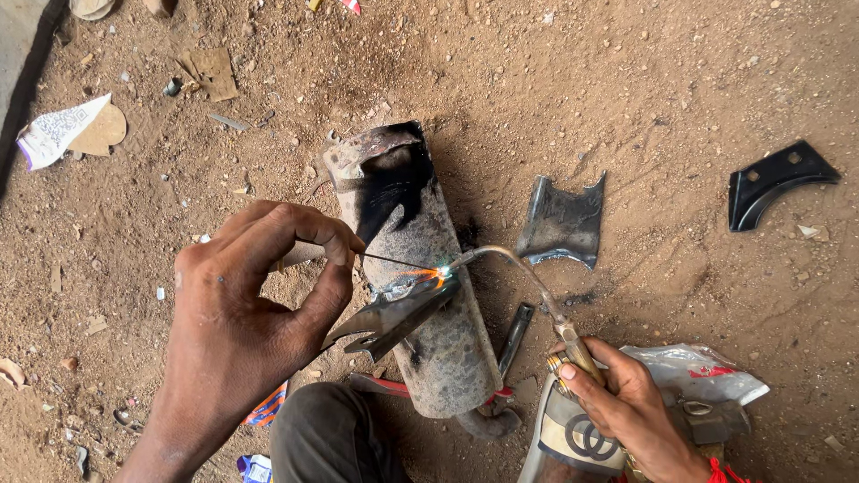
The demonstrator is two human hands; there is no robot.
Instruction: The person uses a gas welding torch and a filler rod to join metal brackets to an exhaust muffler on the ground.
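A rusty, soot-stained metal cylinder (438, 295) lies on the dirt ground, running from upper middle toward me. A dark metal bracket (394, 315) rests against its left side. My left hand (246, 313) pinches a thin filler rod (398, 262) between thumb and forefinger; the rod's tip reaches the glowing spot (438, 273) on the cylinder. My right hand (626, 407) grips the brass handle of a gas torch (537, 291), whose curved nozzle ends at the same bright orange spot.
A cut piece of grey sheet metal (562, 224) lies right of the cylinder, and a curved black plate (777, 179) farther right. A plastic bag (693, 371) sits by my right hand. Paper scraps (67, 130) and pebbles litter the sandy ground. My knee (327, 434) is below the cylinder.
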